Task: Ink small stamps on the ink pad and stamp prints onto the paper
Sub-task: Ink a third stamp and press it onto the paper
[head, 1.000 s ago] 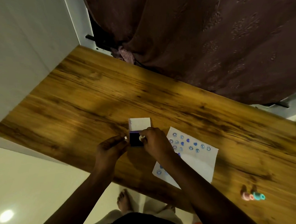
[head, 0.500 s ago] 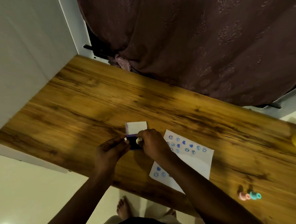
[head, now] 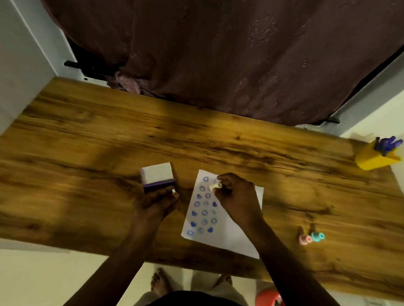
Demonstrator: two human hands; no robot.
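Right hand [head: 237, 199] pinching the small stamp [head: 215, 186]; left hand [head: 157, 203] gripping the ink pad [head: 158, 177] by its near edge.
I am seeing the stamp lying tilted over the 11 o'clock corner of the paper [head: 234, 238]; I cannot tell if it is touching. The paper is running 12 to 6 under the right hand, which I am judging to be pressing next. The pad is sitting at 9 o'clock.

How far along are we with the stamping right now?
Done: about three columns of blue prints fill the left part of the paper. In hand: right hand pinches a cream stamp over the sheet's top; left hand holds the ink pad. Left: the paper's right side is blank; pink stamp and teal stamp lie aside.
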